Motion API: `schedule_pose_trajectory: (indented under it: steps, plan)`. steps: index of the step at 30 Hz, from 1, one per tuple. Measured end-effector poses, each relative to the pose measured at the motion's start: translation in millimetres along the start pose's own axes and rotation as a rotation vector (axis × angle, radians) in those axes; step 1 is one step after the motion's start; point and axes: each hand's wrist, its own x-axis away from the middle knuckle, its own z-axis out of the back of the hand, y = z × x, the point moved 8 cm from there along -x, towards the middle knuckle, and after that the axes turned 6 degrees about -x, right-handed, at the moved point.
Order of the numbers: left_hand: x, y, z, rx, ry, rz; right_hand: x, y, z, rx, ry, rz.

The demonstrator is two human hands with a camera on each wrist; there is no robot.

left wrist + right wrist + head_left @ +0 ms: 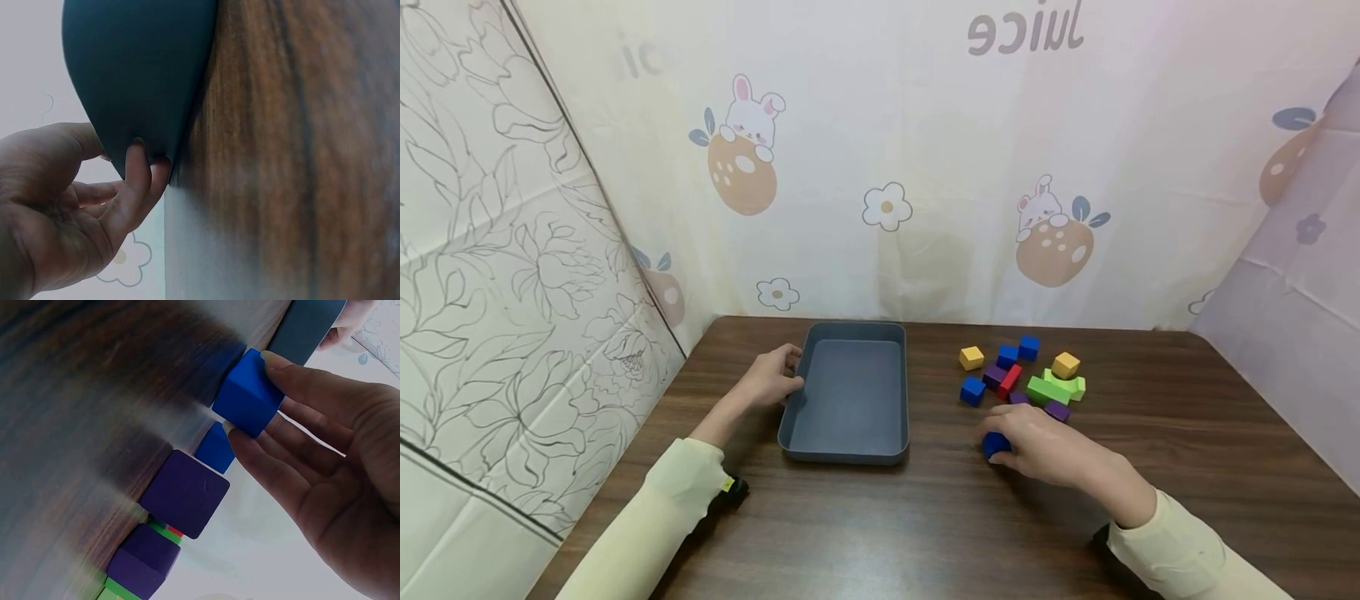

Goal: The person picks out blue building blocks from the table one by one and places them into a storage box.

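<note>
My right hand (1037, 442) pinches a blue block (249, 392) between thumb and fingers, close over the table in front of the other blocks. In the right wrist view, a purple block (185, 492) and another blue block (215, 448) lie just beyond it. The left hand (769, 377) is at the left side of a dark grey rectangular tray (842, 458). In the left wrist view its thumb goes over the rim, the tip hidden behind the wall, and the fingertips (137, 150) touch the outer wall.
Right of the tray lies a loose group of blocks: yellow (972, 358), blue (972, 391), red (1009, 381), green (1048, 391) and purple (1057, 410). A yellow block (1065, 365) rests against a green arched one. A patterned curtain (887, 267) hangs behind the wooden table (850, 533).
</note>
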Motion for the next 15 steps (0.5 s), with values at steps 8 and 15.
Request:
schedule_pose_trajectory:
  steps: [8,15]
  plan:
    - [-0.2,-2.8,0.0,0.004,0.007,-0.002,-0.2,-0.2,4.9,-0.02,0.016,-0.002]
    - [0.6,-2.9,0.0,0.003,0.014,-0.002,-3.7,-2.2,14.0,0.009,0.054,0.01]
